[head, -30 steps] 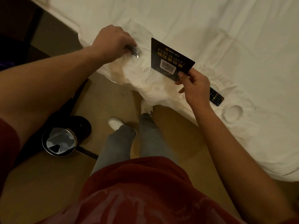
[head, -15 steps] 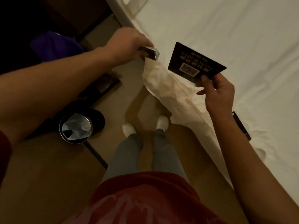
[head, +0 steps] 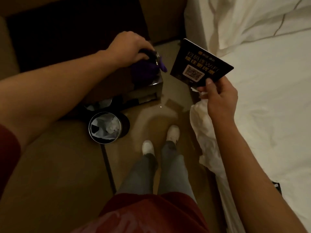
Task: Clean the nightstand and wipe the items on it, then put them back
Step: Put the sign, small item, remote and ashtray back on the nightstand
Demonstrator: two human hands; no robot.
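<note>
Left hand [head: 129, 47] now over purple cloth [head: 144, 71], its dark object half hidden

A black WiFi card [head: 201, 64] with a QR code is held tilted, just beside the nightstand [head: 156, 86], where a purple cloth [head: 144, 71] lies.
</note>
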